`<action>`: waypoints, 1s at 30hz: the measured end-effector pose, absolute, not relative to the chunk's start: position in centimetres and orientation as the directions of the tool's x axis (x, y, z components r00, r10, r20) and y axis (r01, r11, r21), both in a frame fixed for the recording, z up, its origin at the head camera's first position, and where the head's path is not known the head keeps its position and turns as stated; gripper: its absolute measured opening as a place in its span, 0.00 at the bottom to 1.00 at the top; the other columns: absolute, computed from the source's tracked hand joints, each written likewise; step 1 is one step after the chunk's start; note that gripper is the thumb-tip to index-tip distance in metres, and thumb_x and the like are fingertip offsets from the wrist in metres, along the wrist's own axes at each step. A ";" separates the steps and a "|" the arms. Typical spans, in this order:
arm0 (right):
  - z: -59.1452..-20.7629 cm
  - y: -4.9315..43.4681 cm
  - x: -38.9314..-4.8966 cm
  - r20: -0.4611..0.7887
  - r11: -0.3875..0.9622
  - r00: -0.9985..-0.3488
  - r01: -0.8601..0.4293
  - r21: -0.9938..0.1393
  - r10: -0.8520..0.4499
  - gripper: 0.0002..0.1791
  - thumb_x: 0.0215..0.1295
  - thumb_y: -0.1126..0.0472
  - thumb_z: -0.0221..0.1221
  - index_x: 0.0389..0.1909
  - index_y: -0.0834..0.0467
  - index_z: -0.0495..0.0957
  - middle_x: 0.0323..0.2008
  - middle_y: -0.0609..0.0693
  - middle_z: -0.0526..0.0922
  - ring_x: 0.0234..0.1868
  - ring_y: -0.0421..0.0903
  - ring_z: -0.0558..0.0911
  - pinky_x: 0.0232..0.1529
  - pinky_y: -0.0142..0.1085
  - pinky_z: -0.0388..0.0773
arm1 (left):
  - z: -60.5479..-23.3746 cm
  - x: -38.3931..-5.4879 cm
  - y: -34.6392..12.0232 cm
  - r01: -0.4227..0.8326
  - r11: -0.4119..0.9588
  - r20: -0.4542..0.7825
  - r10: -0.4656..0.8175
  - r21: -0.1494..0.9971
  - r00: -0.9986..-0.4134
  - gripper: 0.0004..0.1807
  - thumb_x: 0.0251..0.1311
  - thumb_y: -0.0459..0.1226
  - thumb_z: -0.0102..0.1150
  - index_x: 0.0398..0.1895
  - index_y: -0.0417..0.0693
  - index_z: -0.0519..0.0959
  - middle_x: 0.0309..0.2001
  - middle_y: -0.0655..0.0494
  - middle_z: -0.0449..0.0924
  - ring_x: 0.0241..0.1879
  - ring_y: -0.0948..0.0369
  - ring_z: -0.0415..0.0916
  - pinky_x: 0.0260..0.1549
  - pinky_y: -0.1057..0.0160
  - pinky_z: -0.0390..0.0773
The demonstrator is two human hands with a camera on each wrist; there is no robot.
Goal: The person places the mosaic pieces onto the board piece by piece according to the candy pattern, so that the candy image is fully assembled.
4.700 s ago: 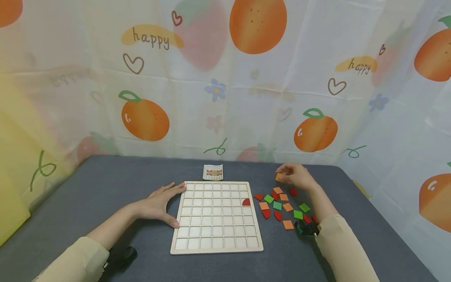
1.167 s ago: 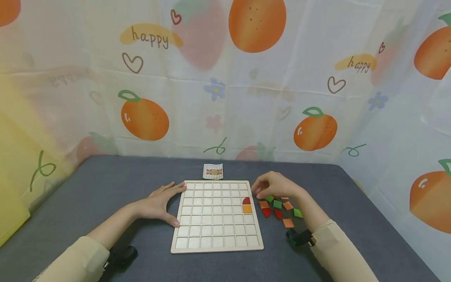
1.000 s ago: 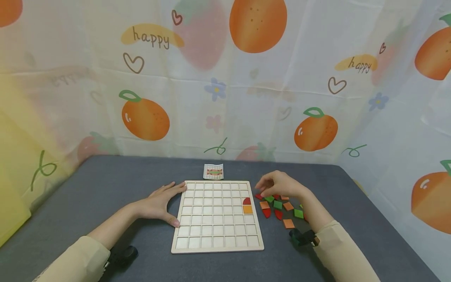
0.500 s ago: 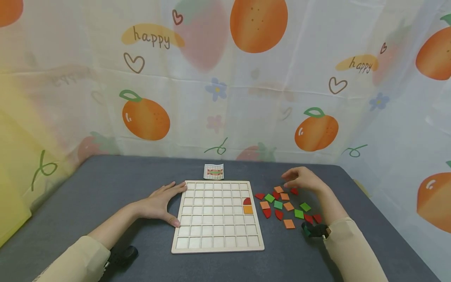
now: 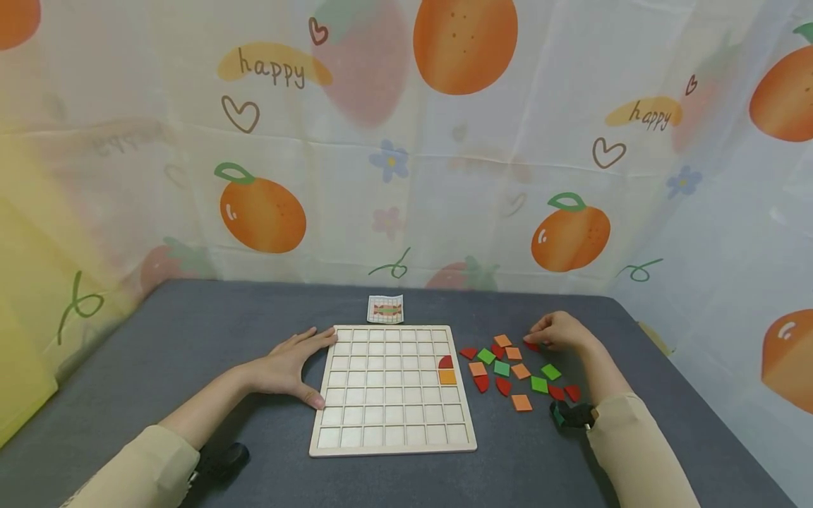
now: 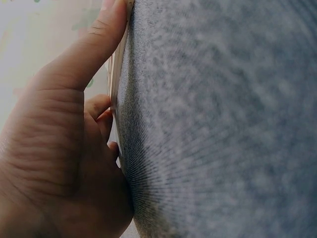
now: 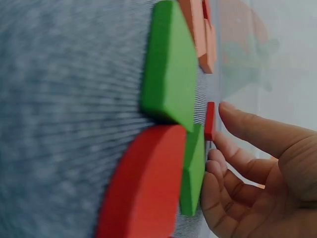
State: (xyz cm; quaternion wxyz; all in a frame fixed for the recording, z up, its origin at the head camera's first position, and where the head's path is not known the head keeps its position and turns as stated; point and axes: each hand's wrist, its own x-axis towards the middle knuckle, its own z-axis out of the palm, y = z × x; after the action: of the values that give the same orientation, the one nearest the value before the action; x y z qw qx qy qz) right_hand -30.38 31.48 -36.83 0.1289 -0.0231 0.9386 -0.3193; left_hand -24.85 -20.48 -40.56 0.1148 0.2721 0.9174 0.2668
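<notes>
Curtain (image 5: 406, 113) reads "happy" (image 5: 273, 69); left grip (image 5: 279, 370) is spread, unclear whether right grip (image 5: 559, 331) pinches tile (image 7: 210, 121).

Yellow-orange square tile (image 5: 447, 377): out of the right hand (image 5: 559, 330), now sitting in the grid board (image 5: 392, 452)'s rightmost column, just near of the red quarter-circle tile (image 5: 446, 363). Hand is shifting right, away from board, now reaching to the loose red tile (image 7: 210, 121), pile's far side.

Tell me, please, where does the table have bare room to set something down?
Bare table lies left of the left hand, along the far edge between the card and the right hand, and on the near side of the board. Crowded: right of the board, where loose tiles lie close together.
</notes>
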 end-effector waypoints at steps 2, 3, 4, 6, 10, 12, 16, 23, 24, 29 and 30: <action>-36.9 31.4 -30.3 -0.227 0.799 -0.967 0.043 -0.599 -0.118 0.18 0.63 0.56 0.66 0.45 0.67 0.82 0.38 0.53 0.81 0.36 0.43 0.77 0.43 0.39 0.83 | -40.6 -24.9 -20.5 0.439 0.707 -0.065 0.563 0.555 -0.824 0.63 0.39 0.59 0.76 0.78 0.47 0.54 0.81 0.48 0.46 0.78 0.35 0.37 0.68 0.24 0.42; -36.9 31.4 -30.3 -0.226 0.802 -0.968 0.048 -0.595 -0.110 0.17 0.63 0.56 0.66 0.44 0.67 0.82 0.40 0.54 0.82 0.37 0.44 0.79 0.43 0.40 0.84 | -40.7 -24.9 -20.5 0.442 0.705 -0.064 0.566 0.556 -0.822 0.63 0.40 0.59 0.76 0.78 0.47 0.54 0.81 0.48 0.46 0.78 0.35 0.37 0.68 0.25 0.42; -36.9 31.3 -30.3 -0.226 0.808 -0.968 0.042 -0.587 -0.114 0.17 0.62 0.56 0.66 0.43 0.67 0.83 0.41 0.56 0.82 0.38 0.45 0.80 0.43 0.41 0.84 | -40.7 -24.9 -20.5 0.442 0.703 -0.063 0.567 0.557 -0.821 0.63 0.40 0.59 0.76 0.78 0.47 0.54 0.81 0.48 0.46 0.78 0.35 0.37 0.68 0.25 0.41; -36.8 31.2 -30.2 -0.225 0.816 -0.969 0.046 -0.576 -0.105 0.16 0.62 0.56 0.67 0.42 0.66 0.83 0.44 0.58 0.83 0.40 0.47 0.82 0.45 0.42 0.84 | -40.8 -24.9 -20.6 0.443 0.701 -0.062 0.568 0.559 -0.821 0.63 0.40 0.59 0.76 0.78 0.47 0.54 0.81 0.48 0.45 0.78 0.35 0.37 0.68 0.25 0.41; -36.7 30.9 -30.0 -0.226 0.824 -0.968 0.039 -0.565 -0.110 0.16 0.62 0.57 0.66 0.41 0.67 0.83 0.45 0.61 0.83 0.41 0.49 0.83 0.45 0.44 0.84 | -40.8 -24.8 -20.6 0.444 0.696 -0.061 0.571 0.564 -0.818 0.63 0.40 0.59 0.76 0.78 0.46 0.54 0.81 0.47 0.45 0.78 0.35 0.37 0.68 0.25 0.40; -36.6 30.9 -30.0 -0.226 0.825 -0.968 0.036 -0.564 -0.112 0.15 0.62 0.58 0.66 0.41 0.67 0.82 0.44 0.60 0.83 0.40 0.48 0.83 0.44 0.44 0.84 | -40.7 -24.8 -20.6 0.445 0.695 -0.062 0.573 0.565 -0.817 0.63 0.40 0.59 0.76 0.78 0.46 0.53 0.81 0.47 0.45 0.78 0.35 0.37 0.68 0.25 0.40; -36.6 30.8 -29.9 -0.218 0.819 -0.969 0.030 -0.574 -0.117 0.15 0.62 0.59 0.66 0.41 0.67 0.81 0.41 0.57 0.83 0.38 0.46 0.82 0.41 0.41 0.84 | -40.6 -24.8 -20.6 0.444 0.698 -0.061 0.570 0.561 -0.819 0.63 0.40 0.59 0.76 0.78 0.46 0.54 0.81 0.47 0.45 0.78 0.34 0.37 0.69 0.25 0.40; -36.7 30.6 -29.8 -0.200 0.792 -0.973 0.033 -0.609 -0.114 0.14 0.61 0.60 0.67 0.41 0.66 0.79 0.32 0.50 0.80 0.34 0.44 0.78 0.36 0.35 0.79 | -40.5 -24.8 -20.5 0.446 0.701 -0.054 0.566 0.556 -0.822 0.63 0.40 0.59 0.76 0.78 0.45 0.55 0.80 0.46 0.47 0.78 0.34 0.38 0.68 0.25 0.41; -36.7 30.6 -29.8 -0.200 0.790 -0.973 0.033 -0.612 -0.114 0.15 0.61 0.60 0.67 0.41 0.66 0.79 0.32 0.50 0.80 0.34 0.45 0.77 0.36 0.35 0.79 | -40.5 -24.8 -20.5 0.447 0.700 -0.053 0.567 0.556 -0.822 0.63 0.40 0.59 0.76 0.78 0.45 0.55 0.80 0.46 0.47 0.78 0.34 0.38 0.68 0.25 0.41; -36.7 30.6 -29.8 -0.206 0.787 -0.971 0.029 -0.616 -0.125 0.16 0.63 0.60 0.65 0.46 0.67 0.80 0.38 0.55 0.84 0.37 0.44 0.80 0.40 0.38 0.83 | -40.5 -24.8 -20.4 0.442 0.706 -0.059 0.562 0.553 -0.825 0.63 0.39 0.59 0.76 0.78 0.45 0.55 0.80 0.46 0.47 0.78 0.34 0.38 0.68 0.25 0.42; -36.6 30.5 -29.8 -0.205 0.787 -0.970 0.023 -0.617 -0.132 0.16 0.64 0.59 0.65 0.47 0.66 0.80 0.40 0.56 0.84 0.37 0.44 0.81 0.41 0.39 0.83 | -40.5 -24.8 -20.4 0.440 0.708 -0.061 0.561 0.552 -0.826 0.63 0.39 0.59 0.76 0.78 0.45 0.55 0.80 0.47 0.47 0.78 0.34 0.38 0.68 0.25 0.42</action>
State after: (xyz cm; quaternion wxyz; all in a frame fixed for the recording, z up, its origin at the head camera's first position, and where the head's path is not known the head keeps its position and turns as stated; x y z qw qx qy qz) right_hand -29.77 30.54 -36.62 0.1195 -0.0290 0.9376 -0.3253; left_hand -24.81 -20.41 -40.55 0.1126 0.2728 0.9174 0.2672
